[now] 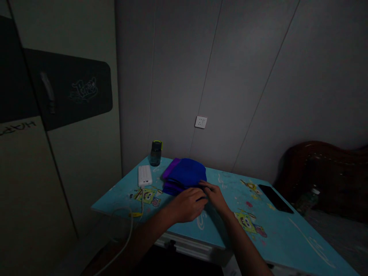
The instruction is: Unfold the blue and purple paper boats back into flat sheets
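Note:
A folded blue cloth (188, 172) lies near the back of the table, with purple cloth (171, 167) showing along its left side and between the layers. My left hand (188, 205) is closed at the near right corner of the blue cloth, fingers curled in a pinch around its edge; the fingertips are partly hidden. Beside it, my right hand (215, 196) rests its fairly straight fingers on the right edge of the same cloth.
The light blue cartoon-printed table (230, 199) carries a white power bank (144, 175) with a cable (142, 203), a dark bottle (155, 153) and a black phone (275, 198). A wall socket (201, 122) is behind. A cabinet (83, 165) stands left, a clear bottle (310, 199) right.

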`<state>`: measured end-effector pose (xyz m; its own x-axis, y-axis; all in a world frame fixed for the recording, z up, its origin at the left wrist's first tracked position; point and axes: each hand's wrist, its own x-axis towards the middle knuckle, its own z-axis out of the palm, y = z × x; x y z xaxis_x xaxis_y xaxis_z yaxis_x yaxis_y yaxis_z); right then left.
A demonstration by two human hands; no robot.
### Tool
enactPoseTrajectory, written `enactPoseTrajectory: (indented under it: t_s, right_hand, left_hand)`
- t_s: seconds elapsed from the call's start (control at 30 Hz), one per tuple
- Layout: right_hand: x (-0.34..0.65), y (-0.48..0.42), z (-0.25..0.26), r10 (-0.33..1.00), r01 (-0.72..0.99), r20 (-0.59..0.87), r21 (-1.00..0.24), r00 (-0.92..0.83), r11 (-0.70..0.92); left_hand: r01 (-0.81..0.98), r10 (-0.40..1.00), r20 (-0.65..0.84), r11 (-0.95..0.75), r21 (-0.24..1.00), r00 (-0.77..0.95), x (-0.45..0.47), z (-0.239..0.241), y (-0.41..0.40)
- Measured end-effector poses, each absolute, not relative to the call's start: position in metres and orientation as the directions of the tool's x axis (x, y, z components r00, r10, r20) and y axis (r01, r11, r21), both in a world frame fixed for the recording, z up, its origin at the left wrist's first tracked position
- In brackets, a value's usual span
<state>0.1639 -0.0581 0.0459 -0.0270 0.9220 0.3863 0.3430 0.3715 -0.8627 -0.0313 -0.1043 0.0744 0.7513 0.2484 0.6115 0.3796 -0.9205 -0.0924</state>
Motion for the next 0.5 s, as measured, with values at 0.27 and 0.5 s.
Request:
enactPoseTrajectory:
  t_s: [0.27, 0.5]
  right_hand:
    - [0.198, -0.057, 0.057, 0.772, 0.261, 0.520, -0.854, 0.365, 0.451]
    - [0.222, -0.056, 0.038, 0.793, 0.094, 0.398, -0.911, 0.461, 0.403]
  left_hand:
    - [0.256, 0.157, 0.550, -0.961, -0.108, 0.820, -0.015, 0.092, -0.102]
    - [0.276, 0.145, 0.586, -0.951, -0.140, 0.798, -0.009, 0.110, -0.103]
